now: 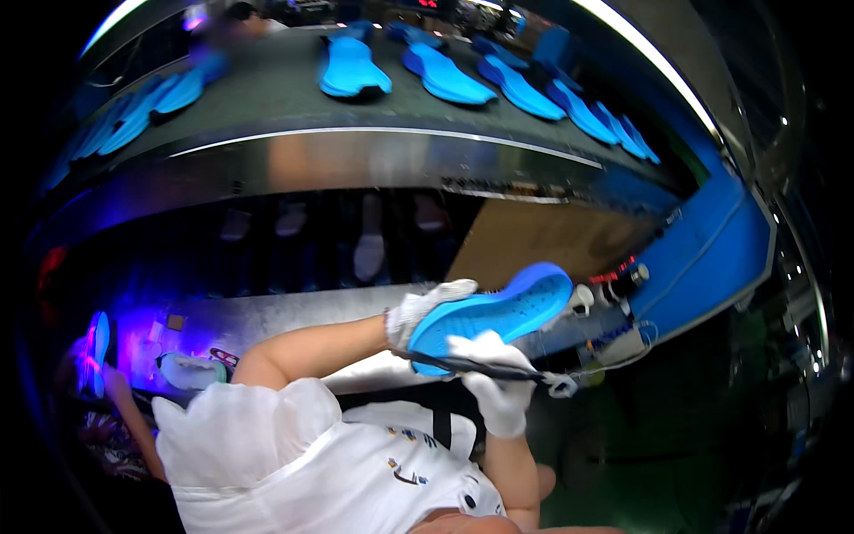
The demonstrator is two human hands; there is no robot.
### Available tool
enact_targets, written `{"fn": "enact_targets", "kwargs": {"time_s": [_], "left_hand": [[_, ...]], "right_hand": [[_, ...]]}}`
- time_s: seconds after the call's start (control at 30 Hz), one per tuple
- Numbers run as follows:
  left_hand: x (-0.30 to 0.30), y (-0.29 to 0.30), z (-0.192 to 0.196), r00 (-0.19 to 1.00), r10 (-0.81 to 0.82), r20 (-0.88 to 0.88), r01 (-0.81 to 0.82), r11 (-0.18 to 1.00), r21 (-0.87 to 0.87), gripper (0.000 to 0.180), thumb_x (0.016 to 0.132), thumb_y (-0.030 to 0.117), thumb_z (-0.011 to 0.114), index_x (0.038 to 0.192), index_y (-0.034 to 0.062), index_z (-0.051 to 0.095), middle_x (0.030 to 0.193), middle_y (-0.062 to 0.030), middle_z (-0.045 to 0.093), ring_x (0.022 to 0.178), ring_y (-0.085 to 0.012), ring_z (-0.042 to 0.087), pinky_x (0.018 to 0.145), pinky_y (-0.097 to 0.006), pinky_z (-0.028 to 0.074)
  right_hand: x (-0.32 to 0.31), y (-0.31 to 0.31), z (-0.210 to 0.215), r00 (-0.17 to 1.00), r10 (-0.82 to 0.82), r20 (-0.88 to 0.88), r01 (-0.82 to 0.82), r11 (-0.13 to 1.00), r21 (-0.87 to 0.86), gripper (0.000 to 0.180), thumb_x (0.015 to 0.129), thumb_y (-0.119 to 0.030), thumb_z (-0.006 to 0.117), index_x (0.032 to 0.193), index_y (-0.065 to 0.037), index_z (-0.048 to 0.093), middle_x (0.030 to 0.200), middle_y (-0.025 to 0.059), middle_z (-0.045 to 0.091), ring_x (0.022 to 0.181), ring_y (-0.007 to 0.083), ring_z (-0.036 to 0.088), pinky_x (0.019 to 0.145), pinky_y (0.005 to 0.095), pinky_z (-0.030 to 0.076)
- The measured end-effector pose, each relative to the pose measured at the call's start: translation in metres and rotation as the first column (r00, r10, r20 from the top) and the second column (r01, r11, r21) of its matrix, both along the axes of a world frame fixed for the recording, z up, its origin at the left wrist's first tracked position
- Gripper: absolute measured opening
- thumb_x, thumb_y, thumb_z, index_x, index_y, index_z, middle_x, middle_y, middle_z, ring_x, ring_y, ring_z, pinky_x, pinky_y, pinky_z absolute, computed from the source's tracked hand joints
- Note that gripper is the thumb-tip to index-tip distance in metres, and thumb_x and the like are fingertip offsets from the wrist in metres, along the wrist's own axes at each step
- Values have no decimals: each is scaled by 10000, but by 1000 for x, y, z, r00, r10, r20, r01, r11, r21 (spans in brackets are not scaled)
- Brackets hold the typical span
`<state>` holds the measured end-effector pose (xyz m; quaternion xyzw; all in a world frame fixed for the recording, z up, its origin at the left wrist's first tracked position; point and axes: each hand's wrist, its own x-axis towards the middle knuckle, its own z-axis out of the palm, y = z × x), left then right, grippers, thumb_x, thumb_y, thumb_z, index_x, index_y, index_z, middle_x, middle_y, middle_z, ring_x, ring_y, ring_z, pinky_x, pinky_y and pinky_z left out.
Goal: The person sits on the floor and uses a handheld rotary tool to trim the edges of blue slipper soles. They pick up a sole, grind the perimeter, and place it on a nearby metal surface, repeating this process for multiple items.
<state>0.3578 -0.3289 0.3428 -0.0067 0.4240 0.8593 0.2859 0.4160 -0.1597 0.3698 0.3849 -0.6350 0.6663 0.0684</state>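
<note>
A blue shoe sole (494,311) is held tilted in front of my body, its toe or heel end pointing up and right. My left hand (416,313), in a white glove, grips its left end with the fingers along the upper edge. My right hand (498,392), also gloved in white, is closed around a thin dark stick-like tool (463,365) lying across the sole's lower edge. The tool's exact kind cannot be made out. Some right fingers overlap the sole's face.
Several blue soles (353,69) lie on the dark conveyor belt (267,84) ahead. Below it, pale shoe-shaped pieces (369,245) sit on a dark shelf. A metal ledge (258,320) holds a pale shoe (191,371). Another person's hand (116,383) is near a sole at far left.
</note>
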Motion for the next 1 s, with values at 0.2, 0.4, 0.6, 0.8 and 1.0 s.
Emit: {"fn": "enact_targets", "kwargs": {"time_s": [0.2,0.4,0.6,0.8,1.0], "left_hand": [[-13,-122,159,833,32,-553,128,960,249,761,907,654,364,1406,81,398,1238,-260,533,1017,-355,595,812,-466,538],[-38,-245,244,345,129,-930,-905,-216,-366,583,917,468,456,1348,75,477,1374,-204,456,1159,-352,537,900,-456,491],[7,-333,219,835,93,-543,-116,-934,-338,393,923,285,527,1227,41,578,1381,-230,473,1236,-385,504,947,-459,473],[42,-369,209,738,-119,-665,-341,-916,-214,266,896,224,607,1074,27,633,1119,-200,627,971,-373,638,874,-441,502],[50,-187,117,-110,-369,-923,-735,-595,325,225,802,59,747,974,-2,616,999,-105,620,883,-257,628,788,-350,512]], "right_hand": [[8,36,-13,991,-86,107,119,926,-358,286,872,-153,676,1057,16,536,988,143,566,915,240,584,822,364,497],[5,22,-30,965,-157,211,213,938,-275,316,850,-153,696,1066,21,545,996,128,573,896,187,582,770,260,476],[7,29,-34,914,-168,369,288,909,-300,209,806,13,630,1009,50,597,978,130,636,871,182,626,815,300,497],[11,24,-37,912,-217,349,320,908,-271,217,822,12,641,1031,42,590,953,98,638,834,154,623,734,245,493],[2,47,-63,708,-437,555,606,779,-161,195,920,-25,580,1099,46,546,908,141,654,673,135,645,625,241,550]]}}
